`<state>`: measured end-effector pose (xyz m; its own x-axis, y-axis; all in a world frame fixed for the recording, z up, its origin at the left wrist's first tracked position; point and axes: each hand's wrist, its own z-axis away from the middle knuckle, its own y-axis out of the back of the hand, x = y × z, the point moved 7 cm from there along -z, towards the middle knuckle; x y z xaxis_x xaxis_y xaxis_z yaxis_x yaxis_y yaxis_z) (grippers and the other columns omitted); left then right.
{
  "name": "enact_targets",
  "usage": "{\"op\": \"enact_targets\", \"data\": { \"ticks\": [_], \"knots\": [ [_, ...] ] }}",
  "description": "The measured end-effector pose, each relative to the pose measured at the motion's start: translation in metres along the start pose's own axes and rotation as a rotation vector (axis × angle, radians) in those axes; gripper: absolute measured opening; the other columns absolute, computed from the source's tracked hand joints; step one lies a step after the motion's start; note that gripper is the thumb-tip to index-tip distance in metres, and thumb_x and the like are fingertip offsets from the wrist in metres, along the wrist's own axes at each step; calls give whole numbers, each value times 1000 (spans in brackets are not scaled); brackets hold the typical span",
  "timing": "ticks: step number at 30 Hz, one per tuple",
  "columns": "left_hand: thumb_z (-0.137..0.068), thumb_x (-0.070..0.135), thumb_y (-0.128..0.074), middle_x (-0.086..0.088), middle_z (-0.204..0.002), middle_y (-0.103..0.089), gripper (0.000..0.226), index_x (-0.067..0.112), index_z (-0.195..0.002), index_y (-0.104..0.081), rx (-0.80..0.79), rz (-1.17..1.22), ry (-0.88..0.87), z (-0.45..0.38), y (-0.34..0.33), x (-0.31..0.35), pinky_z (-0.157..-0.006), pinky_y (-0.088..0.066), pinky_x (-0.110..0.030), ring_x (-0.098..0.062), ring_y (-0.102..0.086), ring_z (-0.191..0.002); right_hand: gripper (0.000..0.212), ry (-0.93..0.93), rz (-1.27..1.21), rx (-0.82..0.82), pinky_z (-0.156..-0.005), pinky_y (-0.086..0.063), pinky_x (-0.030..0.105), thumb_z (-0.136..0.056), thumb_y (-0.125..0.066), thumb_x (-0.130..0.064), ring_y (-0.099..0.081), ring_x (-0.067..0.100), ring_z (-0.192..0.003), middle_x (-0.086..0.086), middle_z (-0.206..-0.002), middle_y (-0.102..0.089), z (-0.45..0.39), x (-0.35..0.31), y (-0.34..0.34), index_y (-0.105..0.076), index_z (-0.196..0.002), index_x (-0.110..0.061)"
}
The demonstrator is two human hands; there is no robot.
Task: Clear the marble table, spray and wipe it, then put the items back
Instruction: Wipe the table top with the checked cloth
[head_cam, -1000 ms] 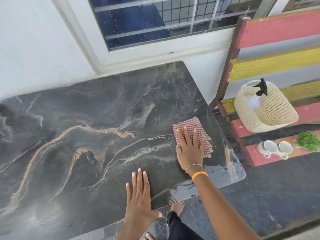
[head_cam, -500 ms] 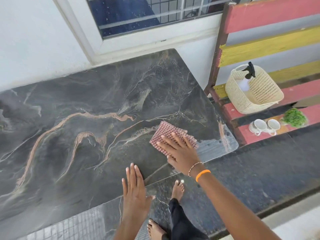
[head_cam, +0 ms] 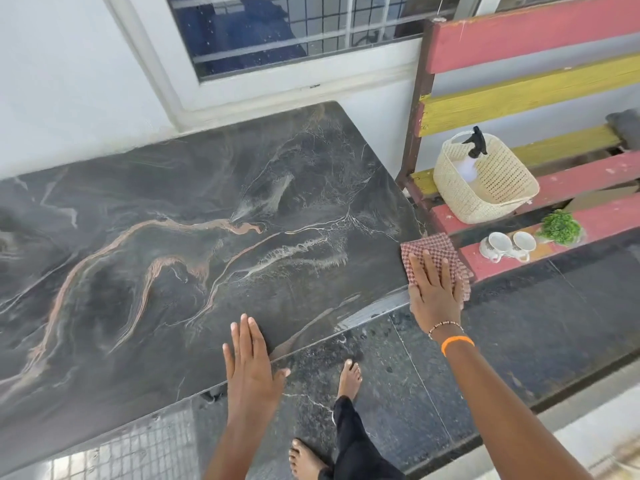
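Note:
The dark marble table (head_cam: 173, 254) with orange and white veins fills the left and middle of the view. My right hand (head_cam: 434, 292) presses flat on a folded red-checked cloth (head_cam: 431, 249) at the table's near right corner. My left hand (head_cam: 251, 362) lies flat on the front edge, fingers together, holding nothing. On the slatted bench to the right stand a cream woven basket (head_cam: 498, 195) with a spray bottle (head_cam: 472, 154) inside, two white cups (head_cam: 507, 244) and a small green plant (head_cam: 560, 227).
The red and yellow bench (head_cam: 519, 46) stands right against the table's right end. A white wall and a barred window (head_cam: 294, 29) run behind the table. My bare feet (head_cam: 348, 377) stand on the dark tiled floor below the front edge.
My right hand slid the cloth from mid-front of the table out to the near right corner. The left hand stayed flat on the front edge.

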<state>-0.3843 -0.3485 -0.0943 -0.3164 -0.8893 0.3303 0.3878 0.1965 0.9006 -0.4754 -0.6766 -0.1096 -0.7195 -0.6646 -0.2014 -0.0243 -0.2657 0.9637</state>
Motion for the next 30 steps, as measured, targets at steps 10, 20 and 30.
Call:
{"op": "enact_targets", "data": {
  "ticks": [10, 20, 30],
  "knots": [
    [-89, 40, -51, -5, -143, 40, 106, 10, -126, 43, -72, -50, 150, 79, -17, -43, -117, 10, -39, -23, 41, -129, 59, 483, 4, -140, -115, 4, 53, -94, -28, -32, 6, 30, -146, -3, -160, 1, 92, -199, -62, -3, -148, -33],
    [-90, 38, -49, -14, -150, 32, 98, 6, -135, 32, -172, -71, 246, 112, -25, -56, -118, 8, -40, -30, 29, -138, 69, 1020, 77, -273, -116, 3, 51, -87, -46, -26, 3, 26, -147, -8, -159, -5, 176, -294, -95, -13, -147, -35],
    [-90, 11, -49, -11, -150, 33, 93, 6, -136, 32, -25, -131, 86, 81, -26, 7, -114, 13, -42, -28, 33, -135, 92, 998, 178, -113, -117, -2, 46, -83, -44, 7, 4, 23, -147, -15, -158, 0, 110, -161, -60, 1, -144, -44]
  ]
}}
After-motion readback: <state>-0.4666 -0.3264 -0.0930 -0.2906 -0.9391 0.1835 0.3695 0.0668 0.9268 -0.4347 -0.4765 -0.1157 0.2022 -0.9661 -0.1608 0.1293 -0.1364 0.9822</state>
